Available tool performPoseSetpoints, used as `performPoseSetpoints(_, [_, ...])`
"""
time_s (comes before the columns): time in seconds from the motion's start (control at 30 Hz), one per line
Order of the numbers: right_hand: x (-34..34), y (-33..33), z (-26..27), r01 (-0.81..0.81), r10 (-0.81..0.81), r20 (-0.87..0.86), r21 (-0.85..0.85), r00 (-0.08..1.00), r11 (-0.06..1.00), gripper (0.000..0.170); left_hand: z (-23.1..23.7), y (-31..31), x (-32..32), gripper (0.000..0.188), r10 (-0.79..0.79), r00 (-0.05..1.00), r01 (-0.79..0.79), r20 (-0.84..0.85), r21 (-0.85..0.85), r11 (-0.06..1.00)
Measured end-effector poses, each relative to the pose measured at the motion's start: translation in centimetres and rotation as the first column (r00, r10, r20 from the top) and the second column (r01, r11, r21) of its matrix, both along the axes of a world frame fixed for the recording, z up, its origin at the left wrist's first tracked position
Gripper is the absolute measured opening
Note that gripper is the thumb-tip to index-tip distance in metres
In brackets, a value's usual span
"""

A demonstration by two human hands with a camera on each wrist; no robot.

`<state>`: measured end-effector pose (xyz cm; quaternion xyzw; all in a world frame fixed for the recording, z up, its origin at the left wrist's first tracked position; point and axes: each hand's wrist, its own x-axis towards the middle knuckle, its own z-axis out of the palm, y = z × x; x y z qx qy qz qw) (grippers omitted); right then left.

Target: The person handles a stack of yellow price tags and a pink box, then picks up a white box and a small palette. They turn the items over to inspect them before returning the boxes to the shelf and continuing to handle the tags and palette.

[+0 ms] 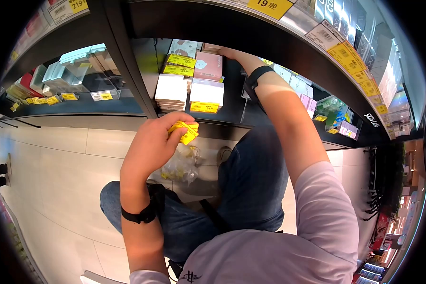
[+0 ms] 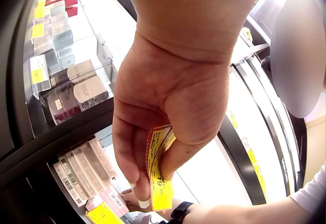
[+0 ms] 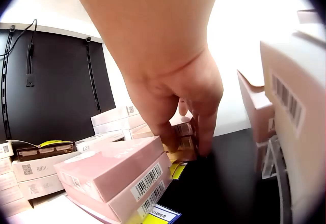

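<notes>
My left hand (image 1: 149, 146) pinches a small stack of yellow price tags (image 1: 191, 132) between thumb and fingers, in front of the shelf's edge. The left wrist view shows "19.90" on the front tag (image 2: 162, 186). Deep in the shelf, my right hand (image 3: 175, 89) grips a short stack of small pinkish-brown boxes (image 3: 185, 141), thumb on one side and fingers on the other. Larger pink boxes (image 3: 114, 175) with barcodes lie stacked just in front of it. In the head view the overhanging shelf hides most of this hand.
White boxes (image 1: 171, 89) stand in stacks near the shelf front, some with yellow tags. An upper shelf (image 1: 199, 23) overhangs the right forearm. A black upright (image 1: 123, 57) divides the bays. A clear plastic bag (image 1: 182, 165) lies on the floor by the knees.
</notes>
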<state>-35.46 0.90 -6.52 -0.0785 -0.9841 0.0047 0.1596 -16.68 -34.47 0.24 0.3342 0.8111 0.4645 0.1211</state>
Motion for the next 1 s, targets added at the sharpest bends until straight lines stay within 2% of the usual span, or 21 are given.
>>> performPoseSetpoints(0.2, [-0.9,0.2,-0.5,-0.034,0.033,0.010,0.044,0.999,0.998,0.061,0.0,-0.1,0.0,0.018,0.015,1.000,-0.015,0.023,0.017,1.000])
performPoseSetpoints(0.27, [-1.6,0.8,-1.0,-0.054,0.053,0.018,0.075,0.998,0.996,0.062,-0.2,0.0,0.1,0.018,0.012,0.999,-0.011,-0.033,0.043,0.999])
performPoseSetpoints(0.3, [-2.0,1.0,-1.3,-0.068,0.066,0.022,0.103,0.998,0.992,0.062,-0.3,0.0,0.0,0.018,0.038,0.999,-0.037,-0.030,0.048,0.998])
performPoseSetpoints(0.37, [-3.9,3.2,-3.9,-0.143,0.142,0.025,0.234,0.990,0.962,0.062,-0.5,-0.3,0.0,0.017,0.021,0.992,-0.021,-0.127,0.008,1.000])
performPoseSetpoints(0.43, [-4.5,4.1,-5.3,-0.212,0.211,0.035,0.295,0.977,0.932,0.063,-0.9,-0.3,0.1,0.015,0.078,0.988,-0.068,-0.131,0.079,0.995])
performPoseSetpoints(0.5, [0.6,-1.9,1.6,-0.111,0.113,0.183,-0.023,0.977,0.994,0.075,-1.3,-0.4,0.1,0.013,0.051,0.984,-0.038,-0.172,0.074,0.997])
performPoseSetpoints(0.57, [0.5,-1.7,2.5,-0.085,0.110,0.229,-0.116,0.967,0.990,0.084,-1.6,-0.5,0.1,0.013,0.078,0.985,-0.068,-0.152,0.073,0.995])
performPoseSetpoints(0.6, [0.5,-1.3,3.1,-0.105,0.129,0.235,-0.111,0.963,0.988,0.084,-1.7,-0.7,0.1,0.014,0.073,0.983,-0.054,-0.169,0.111,0.992])
performPoseSetpoints(0.67, [0.7,-1.4,4.9,0.094,0.007,0.371,-0.254,0.929,0.963,0.080,-1.8,-1.0,0.0,0.014,0.080,0.980,-0.052,-0.183,0.153,0.987])
performPoseSetpoints(0.7, [-0.1,-1.4,5.1,0.085,0.016,0.379,-0.248,0.925,0.965,0.080,-1.8,-1.2,0.0,0.014,0.078,0.974,-0.045,-0.211,0.156,0.987])
performPoseSetpoints(0.77, [-1.0,-2.3,5.5,-0.117,0.122,0.015,-0.179,0.992,0.977,0.076,-2.0,-1.2,0.1,0.015,0.078,0.972,-0.042,-0.223,0.163,0.986])
performPoseSetpoints(0.8, [-1.3,-2.6,5.5,-0.116,0.122,0.025,-0.176,0.992,0.978,0.076,-2.1,-1.1,0.0,0.015,0.076,0.972,-0.039,-0.222,0.166,0.985])
performPoseSetpoints(0.87, [-0.6,-6.4,7.2,-0.275,0.273,-0.038,-0.185,0.961,0.943,0.064,-2.4,-0.9,0.1,0.015,0.069,0.973,-0.032,-0.218,0.169,0.985])
performPoseSetpoints(0.9, [-0.6,-6.6,7.0,-0.273,0.271,-0.037,-0.186,0.962,0.944,0.064,-2.5,-0.9,0.0,0.015,0.082,0.972,-0.037,-0.219,0.200,0.979])
performPoseSetpoints(0.97, [-1.8,-6.8,6.1,-0.395,0.408,0.049,-0.163,0.912,0.904,0.058,-2.4,-1.0,0.0,0.015,0.096,0.970,-0.044,-0.224,0.226,0.973])
performPoseSetpoints(1.0, [-2.2,-6.9,5.4,-0.417,0.420,0.024,-0.088,0.907,0.905,0.057,-2.1,-1.2,0.1,0.015,0.102,0.969,-0.054,-0.223,0.214,0.975])
